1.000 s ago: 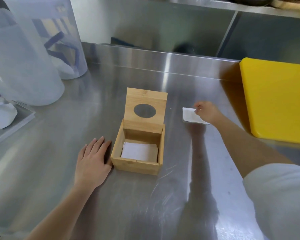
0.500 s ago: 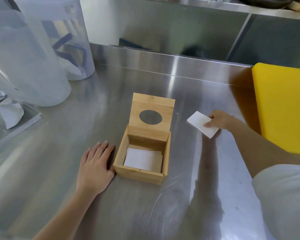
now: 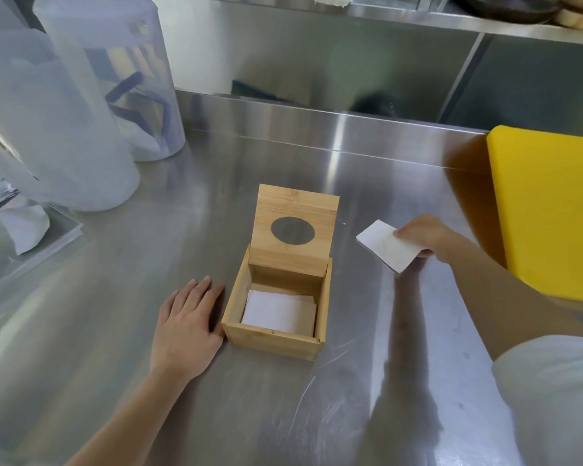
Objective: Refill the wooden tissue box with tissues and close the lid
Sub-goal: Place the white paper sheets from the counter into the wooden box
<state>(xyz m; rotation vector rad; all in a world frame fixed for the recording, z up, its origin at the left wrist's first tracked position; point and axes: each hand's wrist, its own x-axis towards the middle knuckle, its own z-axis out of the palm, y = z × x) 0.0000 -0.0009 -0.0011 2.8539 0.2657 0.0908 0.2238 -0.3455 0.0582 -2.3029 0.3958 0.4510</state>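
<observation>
A wooden tissue box (image 3: 270,341) stands mid-counter with its hinged lid (image 3: 295,205) raised upright; the lid has an oval hole. White folded tissues (image 3: 278,311) lie flat inside the box. My left hand (image 3: 186,327) rests palm down on the steel, its fingers apart and touching the box's left wall. To the right of the box, my right hand (image 3: 424,235) pinches a white folded tissue (image 3: 386,247) and holds it tilted a little above the counter.
A yellow cutting board (image 3: 549,210) lies at the right edge. Two tall translucent plastic containers (image 3: 81,105) stand at the back left. A clear tray with crumpled white paper (image 3: 22,227) sits at the far left. A raised steel backsplash (image 3: 317,122) runs behind.
My right hand has picked the tissue up off the counter and tilted it, carrying it slightly toward me. My left hand stays beside the box. The camera has shifted a little.
</observation>
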